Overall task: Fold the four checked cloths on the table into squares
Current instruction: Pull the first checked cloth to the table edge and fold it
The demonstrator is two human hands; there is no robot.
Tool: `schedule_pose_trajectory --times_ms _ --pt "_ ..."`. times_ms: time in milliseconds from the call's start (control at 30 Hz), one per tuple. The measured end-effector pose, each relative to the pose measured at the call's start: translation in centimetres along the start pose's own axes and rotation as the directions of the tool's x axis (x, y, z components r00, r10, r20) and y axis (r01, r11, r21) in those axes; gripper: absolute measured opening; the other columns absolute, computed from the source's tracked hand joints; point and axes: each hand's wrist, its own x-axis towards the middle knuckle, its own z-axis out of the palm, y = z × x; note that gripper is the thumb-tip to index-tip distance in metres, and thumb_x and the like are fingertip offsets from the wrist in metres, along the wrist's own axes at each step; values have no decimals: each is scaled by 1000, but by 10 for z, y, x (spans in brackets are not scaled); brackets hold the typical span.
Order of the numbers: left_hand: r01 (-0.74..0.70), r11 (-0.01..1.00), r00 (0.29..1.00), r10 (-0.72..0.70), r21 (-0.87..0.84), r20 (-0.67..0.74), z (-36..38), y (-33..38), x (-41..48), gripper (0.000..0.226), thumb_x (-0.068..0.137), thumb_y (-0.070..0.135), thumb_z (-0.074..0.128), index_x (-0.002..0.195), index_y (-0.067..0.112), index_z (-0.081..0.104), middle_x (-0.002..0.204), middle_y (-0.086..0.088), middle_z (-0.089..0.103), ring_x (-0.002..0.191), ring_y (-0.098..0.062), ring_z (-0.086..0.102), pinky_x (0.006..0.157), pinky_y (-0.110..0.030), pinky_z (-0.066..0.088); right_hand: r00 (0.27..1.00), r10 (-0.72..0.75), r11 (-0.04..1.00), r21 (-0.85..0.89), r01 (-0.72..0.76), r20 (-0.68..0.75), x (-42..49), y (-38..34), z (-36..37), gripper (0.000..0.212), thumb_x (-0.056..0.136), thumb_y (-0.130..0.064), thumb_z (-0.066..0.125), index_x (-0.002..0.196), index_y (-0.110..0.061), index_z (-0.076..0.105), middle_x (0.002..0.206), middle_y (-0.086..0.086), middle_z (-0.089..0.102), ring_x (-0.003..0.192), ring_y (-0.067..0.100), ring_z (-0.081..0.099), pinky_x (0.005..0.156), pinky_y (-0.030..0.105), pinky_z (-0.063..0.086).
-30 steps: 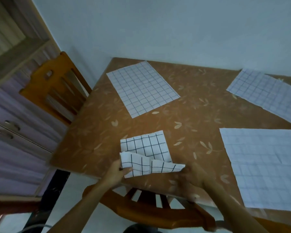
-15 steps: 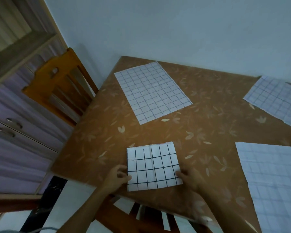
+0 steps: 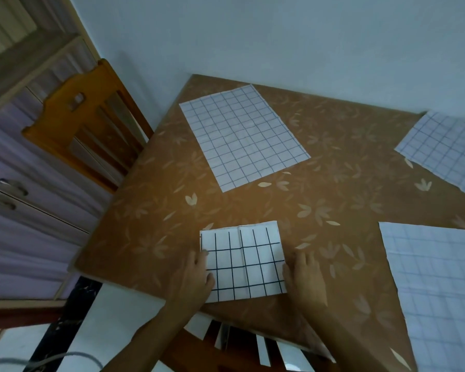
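A folded white cloth with bold black checks lies as a near square by the table's front edge. My left hand lies flat on its left edge, and my right hand presses flat at its right edge. Three unfolded checked cloths lie spread flat: one with fine dark lines at the back, one at the far right back, and a large pale one at the right, both cut off by the frame.
The brown leaf-patterned table stands against a pale wall. A wooden chair sits at its left side, another chair back shows under the front edge. Purple drawers line the far left.
The loose, rumpled top flap of the black-checked cloth has been laid down flat into a square. Both hands now lie flat at its sides, and the view has shifted left.
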Motion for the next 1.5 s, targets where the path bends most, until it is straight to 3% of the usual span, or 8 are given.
schedule_pose_trajectory --times_ms 133,233,333,733,967,1133,1333,1500 --pt "-340 911 940 336 235 58 31 14 5 59 88 34 63 140 10 48 145 -16 51 131 -31 53 103 -42 51 933 -359 928 -107 357 0 -16 -31 23 48 97 -34 46 139 -11 47 150 13 44 133 34 49 103 46 48" --pt "-365 872 930 324 325 174 45 15 5 64 100 49 29 149 8 30 156 -18 36 142 -33 40 110 -50 42 840 -437 863 -112 492 321 -24 -43 44 97 86 -77 21 156 -11 11 163 9 -2 151 27 0 121 46 9" --pt "-300 886 949 240 353 205 48 2 3 72 100 62 13 156 17 21 163 -14 20 149 -31 24 117 -52 25 834 -453 833 -185 522 314 -23 -34 59 84 95 -69 10 157 -13 10 164 10 1 152 28 5 122 49 17" --pt "-164 919 976 99 358 193 35 -8 2 90 88 82 22 158 26 16 166 -15 4 153 -32 6 118 -60 10 948 -242 931 -227 286 206 -12 -3 35 63 103 -52 22 157 -20 16 164 12 7 151 30 10 121 45 20" --pt "-210 876 974 149 434 172 31 6 5 88 86 73 40 150 14 37 157 -25 30 145 -40 31 115 -58 20 983 125 990 48 -132 137 -34 -16 8 44 96 -31 54 135 -13 42 128 12 46 101 29 60 72 33 50" --pt "-374 885 927 345 278 149 33 34 -1 62 73 36 79 128 17 58 134 -13 54 120 -30 57 99 -41 51 840 364 814 301 -497 403 -23 -11 -2 35 92 -29 61 118 -9 50 106 7 62 98 25 61 83 36 48" --pt "-309 938 882 221 159 416 32 59 -17 101 80 76 47 157 25 5 164 -9 7 151 -29 9 123 -47 17 783 288 639 498 -586 552 -27 -24 -29 30 87 -17 64 58 -14 58 56 2 52 46 9 47 43 18 38" --pt "-248 962 950 219 110 224 14 66 -14 69 98 13 51 155 33 19 161 -4 25 145 -22 31 115 -35 35 828 35 479 718 -505 559 -31 -47 -68 31 91 -22 64 62 -16 57 54 -2 46 46 11 35 41 21 26"
